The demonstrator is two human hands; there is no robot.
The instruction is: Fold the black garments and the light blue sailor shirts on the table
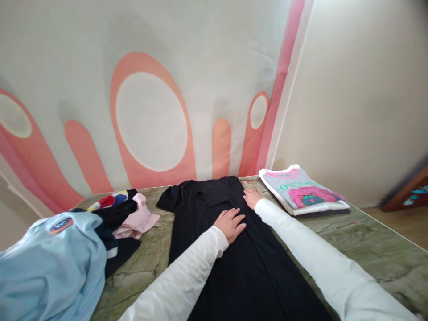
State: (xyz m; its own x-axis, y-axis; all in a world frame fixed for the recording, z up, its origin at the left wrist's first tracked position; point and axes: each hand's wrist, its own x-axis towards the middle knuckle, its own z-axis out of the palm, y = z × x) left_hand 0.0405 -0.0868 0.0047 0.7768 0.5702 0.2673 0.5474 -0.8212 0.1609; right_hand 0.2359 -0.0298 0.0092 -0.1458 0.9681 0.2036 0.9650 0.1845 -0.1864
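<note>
Across the middle of the table (149, 263), a black shirt (200, 232) lies with its long axis running from 12 o'clock at the far end to about 5 o'clock at the near end. Its cloth is directly beneath the left hand (230, 225), whose fingers are flat and slightly spread, gripping nothing visible. Toward 1 o'clock from there, the right hand (253, 197) rests at the shirt's 2 o'clock edge, nearer that border; whether its fingers pinch any fabric, I cannot tell
</note>
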